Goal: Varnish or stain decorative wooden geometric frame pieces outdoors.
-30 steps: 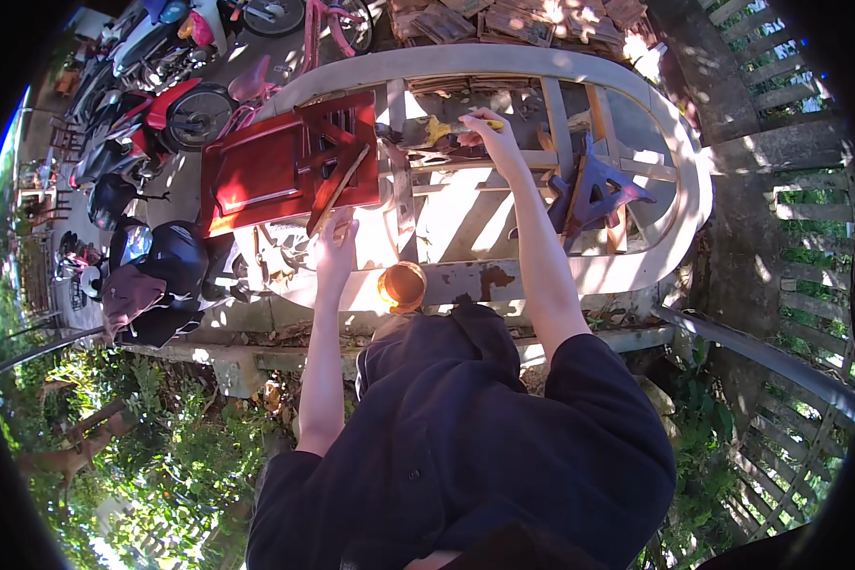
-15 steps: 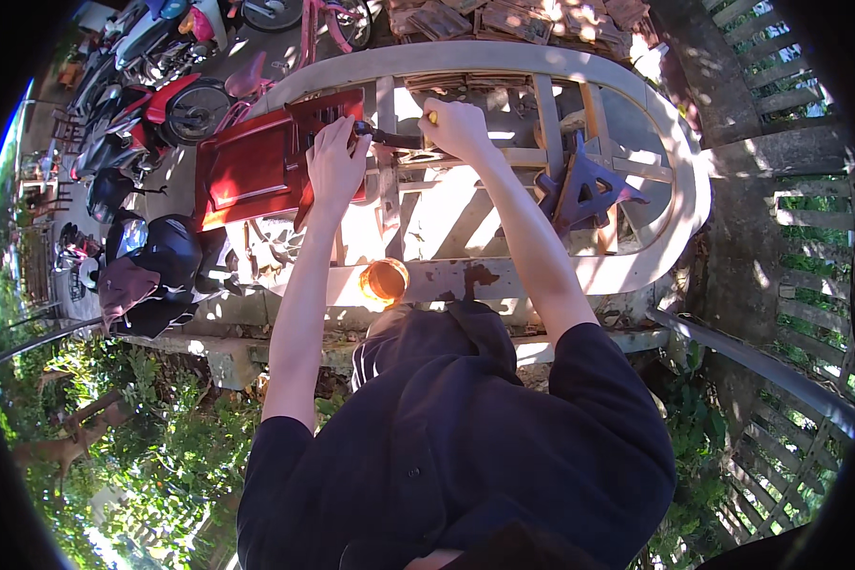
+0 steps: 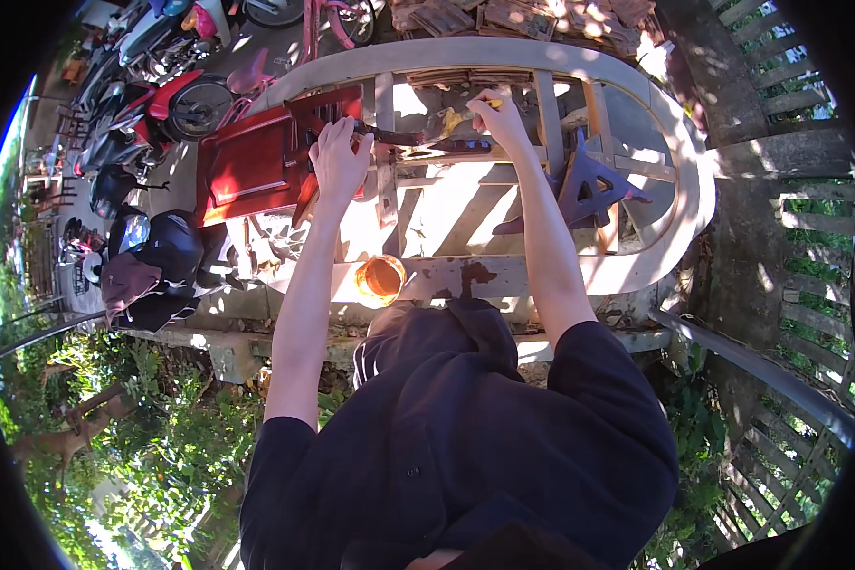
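The pale oval frame [image 3: 695, 190] with its crossbars lay beneath everything else, bright with dappled sunlight. Across its left end sat the glossy red wooden panel [image 3: 247, 166]; at the right end stood a purple-blue triangular bracket [image 3: 579, 171] with cut-outs. Between the two, over the crossbars, a dark narrow bar [image 3: 465, 146] stretched rightward from beside the panel.

The left hand [image 3: 340, 163] had its fingers curled over the bar's left end, steadying it by the look of things (the thumb's exact hold was too small to tell). The right hand [image 3: 500, 123] was closed around the yellow handle of a paintbrush. Near its front rail, close to the person's lap, stood an orange cup [image 3: 367, 289], its contents unclear.

The paintbrush [image 3: 451, 122] had its bristles just above the bar; whether they touched it could not be told. Half a second earlier the right fist had been nearer the left hand; it had since shifted rightward, while the left hand barely moved. That left more of the bar in view and the bristles farther along it, which suggested a lengthwise stroke.
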Motion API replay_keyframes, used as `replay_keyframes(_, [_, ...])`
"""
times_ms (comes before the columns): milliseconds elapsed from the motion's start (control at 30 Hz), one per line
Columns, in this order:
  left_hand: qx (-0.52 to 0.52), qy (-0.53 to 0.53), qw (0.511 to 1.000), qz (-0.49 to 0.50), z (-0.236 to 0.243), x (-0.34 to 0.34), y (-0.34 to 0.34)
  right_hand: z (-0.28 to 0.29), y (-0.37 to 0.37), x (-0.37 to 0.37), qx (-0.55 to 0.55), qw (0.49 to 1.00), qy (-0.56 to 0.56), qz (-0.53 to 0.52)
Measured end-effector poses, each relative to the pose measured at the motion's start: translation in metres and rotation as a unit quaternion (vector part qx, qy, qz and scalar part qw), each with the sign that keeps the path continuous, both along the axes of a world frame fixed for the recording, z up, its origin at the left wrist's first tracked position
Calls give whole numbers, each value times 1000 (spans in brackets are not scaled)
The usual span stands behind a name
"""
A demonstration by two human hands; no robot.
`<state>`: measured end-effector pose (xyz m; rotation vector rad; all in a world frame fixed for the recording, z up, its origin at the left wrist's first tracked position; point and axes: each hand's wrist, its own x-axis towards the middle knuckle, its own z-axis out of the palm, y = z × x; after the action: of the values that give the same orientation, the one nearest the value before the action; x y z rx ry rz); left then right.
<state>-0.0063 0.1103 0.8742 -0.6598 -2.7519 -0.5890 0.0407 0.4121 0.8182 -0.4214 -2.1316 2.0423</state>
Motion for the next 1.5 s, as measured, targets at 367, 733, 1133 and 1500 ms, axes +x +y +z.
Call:
replay_keyframes(367, [85,-23,996,-20,-15,-6,-8,-73,10,31,-79,997,-1,-15])
replay_keyframes(733, [101,-27,994,-26,-15,-8,-12,-84,17,36,89,988,-102,-69])
replay_keyframes(1133, [72,-31,997,-5,-19,-3,-16,-80,30,47,292,911,-152,-249])
replay_keyframes(1500, [52,-7,999,-10,-19,-3,-12,-103,42,67,79,960,-83,-257])
